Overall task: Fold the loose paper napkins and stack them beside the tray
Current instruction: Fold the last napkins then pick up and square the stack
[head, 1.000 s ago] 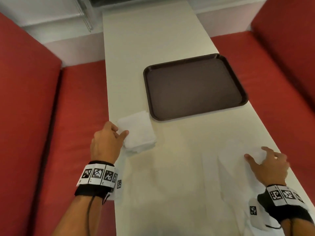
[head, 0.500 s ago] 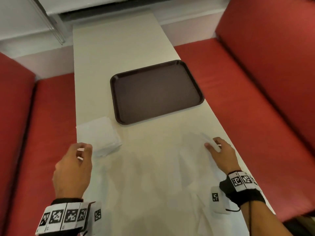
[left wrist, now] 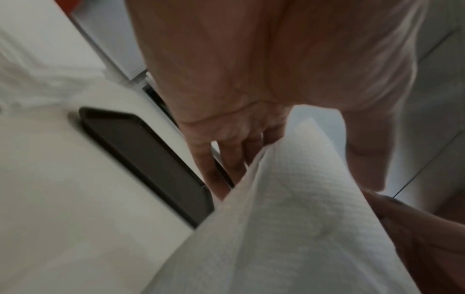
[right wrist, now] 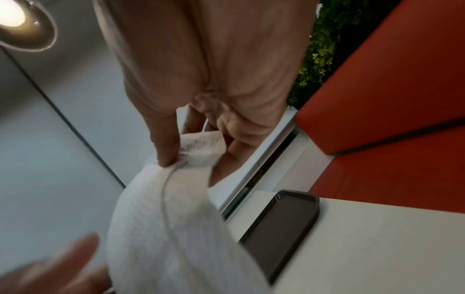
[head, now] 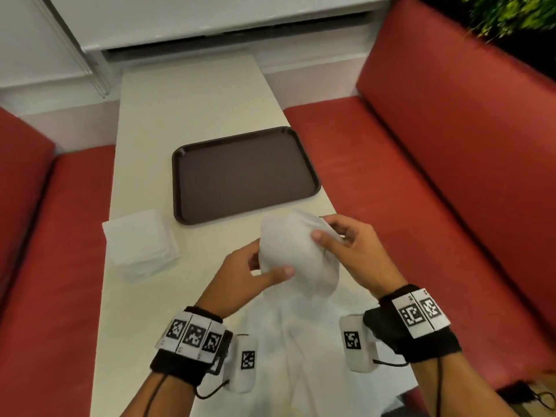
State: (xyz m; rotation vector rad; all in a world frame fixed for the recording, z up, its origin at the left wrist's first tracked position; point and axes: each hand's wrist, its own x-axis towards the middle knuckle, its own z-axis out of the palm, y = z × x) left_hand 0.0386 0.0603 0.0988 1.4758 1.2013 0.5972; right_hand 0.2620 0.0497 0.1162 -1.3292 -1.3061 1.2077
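Observation:
A white paper napkin (head: 293, 254) hangs in the air over the table, held between both hands. My left hand (head: 255, 272) pinches its lower left side with thumb and fingers; the napkin (left wrist: 289, 218) fills the left wrist view. My right hand (head: 340, 245) pinches its upper right edge, thumb on top of the napkin (right wrist: 176, 199). A stack of folded napkins (head: 141, 243) lies left of the dark brown tray (head: 243, 173). More loose napkins (head: 288, 341) lie crumpled on the table below my hands.
The narrow cream table (head: 186, 103) runs away from me between red bench seats (head: 391, 182). The tray (right wrist: 281, 224) sits near the table's right edge. A white wall and window ledge (head: 210, 34) close the far end. Green foliage (head: 511, 13) shows behind the right seat back.
My right hand has lifted a loose napkin off the table. My left hand has come across from the folded stack and taken hold of it. The head view has tilted up and right.

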